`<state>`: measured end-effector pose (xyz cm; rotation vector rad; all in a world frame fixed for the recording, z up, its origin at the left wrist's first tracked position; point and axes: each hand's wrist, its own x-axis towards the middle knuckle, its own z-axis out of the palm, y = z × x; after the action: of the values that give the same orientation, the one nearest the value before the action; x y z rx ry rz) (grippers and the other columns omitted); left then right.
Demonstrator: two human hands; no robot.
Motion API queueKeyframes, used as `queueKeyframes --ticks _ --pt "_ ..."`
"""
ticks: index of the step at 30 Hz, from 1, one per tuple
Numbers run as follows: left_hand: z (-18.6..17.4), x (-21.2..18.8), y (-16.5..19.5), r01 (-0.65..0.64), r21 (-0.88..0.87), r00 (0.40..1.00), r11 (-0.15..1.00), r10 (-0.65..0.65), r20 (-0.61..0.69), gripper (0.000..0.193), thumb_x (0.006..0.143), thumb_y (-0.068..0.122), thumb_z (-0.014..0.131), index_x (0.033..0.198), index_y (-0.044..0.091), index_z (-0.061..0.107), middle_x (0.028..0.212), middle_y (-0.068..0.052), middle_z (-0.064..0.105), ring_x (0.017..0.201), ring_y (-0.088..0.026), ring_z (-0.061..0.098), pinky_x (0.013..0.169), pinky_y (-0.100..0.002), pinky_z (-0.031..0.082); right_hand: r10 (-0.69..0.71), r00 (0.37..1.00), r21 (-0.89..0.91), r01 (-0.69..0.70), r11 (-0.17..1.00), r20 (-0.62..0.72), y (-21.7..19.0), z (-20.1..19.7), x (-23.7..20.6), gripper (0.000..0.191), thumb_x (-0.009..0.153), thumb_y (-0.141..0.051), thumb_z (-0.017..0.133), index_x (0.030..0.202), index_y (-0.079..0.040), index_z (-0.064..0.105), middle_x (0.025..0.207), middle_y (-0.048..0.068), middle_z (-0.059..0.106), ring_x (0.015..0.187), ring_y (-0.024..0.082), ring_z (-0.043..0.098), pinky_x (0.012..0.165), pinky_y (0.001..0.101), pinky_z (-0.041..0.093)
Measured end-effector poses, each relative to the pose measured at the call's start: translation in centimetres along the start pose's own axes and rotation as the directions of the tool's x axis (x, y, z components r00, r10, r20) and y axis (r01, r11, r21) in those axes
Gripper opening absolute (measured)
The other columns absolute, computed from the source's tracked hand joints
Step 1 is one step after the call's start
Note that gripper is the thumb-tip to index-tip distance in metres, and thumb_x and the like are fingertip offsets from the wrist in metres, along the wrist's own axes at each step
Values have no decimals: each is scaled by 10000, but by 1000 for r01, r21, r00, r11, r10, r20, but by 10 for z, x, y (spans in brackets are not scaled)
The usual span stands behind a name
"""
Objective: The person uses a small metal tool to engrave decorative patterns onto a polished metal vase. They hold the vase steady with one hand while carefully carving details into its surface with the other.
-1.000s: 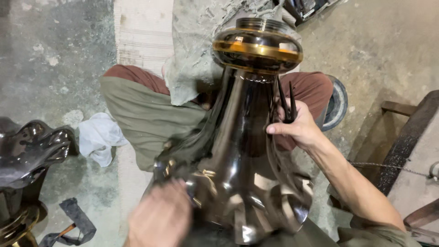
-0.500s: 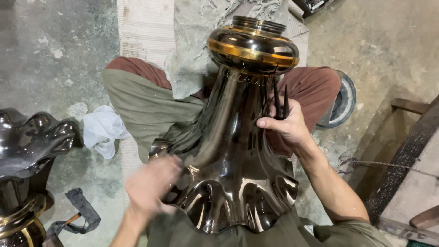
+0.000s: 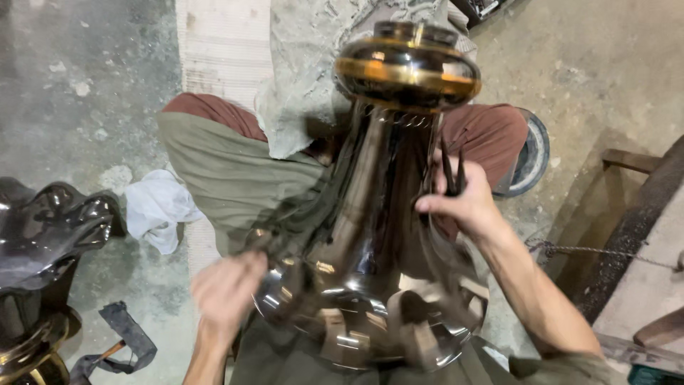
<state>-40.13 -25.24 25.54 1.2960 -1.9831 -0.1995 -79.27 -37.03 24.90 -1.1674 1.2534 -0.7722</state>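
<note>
A tall, glossy dark metal vase (image 3: 370, 235) with a fluted, scalloped mouth lies across my lap, its gold-banded base (image 3: 407, 65) pointing away from me. My left hand (image 3: 226, 291), blurred, grips the left edge of the flared mouth. My right hand (image 3: 467, 207) rests against the right side of the narrow neck and pinches a thin black two-pronged tool (image 3: 452, 171) whose tips point up toward the base.
A second dark scalloped vase (image 3: 43, 242) stands at the left edge. A white rag (image 3: 158, 207) lies on the concrete floor beside my knee, a grey cloth (image 3: 306, 78) covers my lap, a round disc (image 3: 531, 158) sits by my right knee, and a chain (image 3: 598, 251) runs at right.
My left hand has moved up and to the left along the vase's flared mouth. The vase has shifted slightly; my right hand stays on the neck with the tool.
</note>
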Motion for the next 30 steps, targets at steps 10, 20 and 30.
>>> queueKeyframes --ticks 10,20,30 --pt "-29 26 86 -447 52 866 893 417 274 49 868 113 784 907 122 757 803 17 696 690 -58 649 551 -197 456 -68 979 210 26 977 194 32 3 45 461 661 -75 905 741 -142 456 840 -36 576 827 88 542 749 253 429" --pt "-28 50 37 19 -365 936 931 112 335 422 573 379 773 787 28 676 670 -74 538 566 -234 533 469 -358 410 -86 993 49 82 995 75 14 26 25 523 703 -73 933 1158 -133 680 715 -93 501 668 21 471 638 184 409" --pt "-29 123 49 226 -307 509 924 157 847 941 457 514 850 1265 86 630 1038 -82 578 910 -293 567 660 -415 440 -19 999 -7 19 1000 49 -18 -15 -16 375 817 -215 814 1108 2 719 865 -12 640 716 41 539 637 195 417"
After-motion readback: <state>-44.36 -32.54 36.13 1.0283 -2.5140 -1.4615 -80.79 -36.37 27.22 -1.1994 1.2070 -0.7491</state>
